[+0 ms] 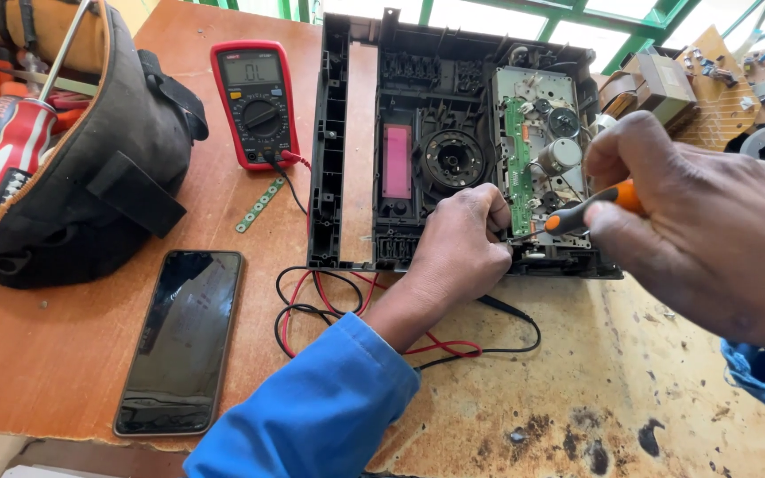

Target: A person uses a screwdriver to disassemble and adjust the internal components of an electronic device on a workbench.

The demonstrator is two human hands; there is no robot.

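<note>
Right hand (701,221): closed around an orange-handled screwdriver (591,210), shaft pointing left toward the green circuit board (518,168).
Left hand (462,252): curled, gripping the opened black player chassis (356,159) just beside the tip.
Desk (64,354): multimeter (257,102), phone (183,341) farther left.

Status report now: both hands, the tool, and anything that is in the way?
Right hand gripping orange-handled screwdriver, tip at green circuit board. Left hand steadying opened black player chassis. Red and black test leads lie under left wrist.
</note>
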